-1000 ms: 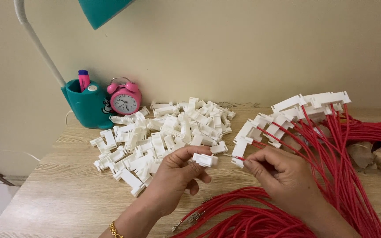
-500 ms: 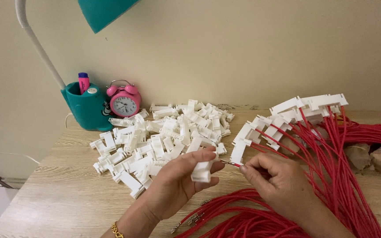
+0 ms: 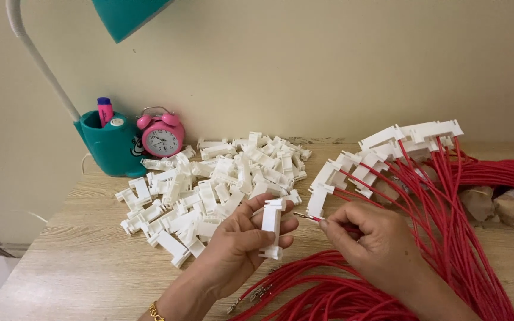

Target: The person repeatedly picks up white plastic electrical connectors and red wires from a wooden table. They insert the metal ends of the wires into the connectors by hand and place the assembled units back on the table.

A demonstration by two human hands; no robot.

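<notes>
My left hand (image 3: 239,244) holds a white plastic connector (image 3: 271,226) upright between thumb and fingers. My right hand (image 3: 376,244) pinches the end of a red wire (image 3: 319,219), whose metal tip points left, close to the connector. Behind the left hand lies a big pile of loose white connectors (image 3: 209,184). A fan of red wires with white connectors fitted on their ends (image 3: 400,148) spreads from the right hand to the back right.
A bundle of loose red wires (image 3: 340,291) lies along the wooden table's (image 3: 78,261) front. A teal lamp base with pen holder (image 3: 111,145) and a pink alarm clock (image 3: 160,135) stand at the back left by the wall. Brown wrapped bundles (image 3: 498,205) lie at the right.
My left hand has turned the white connector from lying sideways to upright. My right hand has picked out a red wire end and brought it toward the connector.
</notes>
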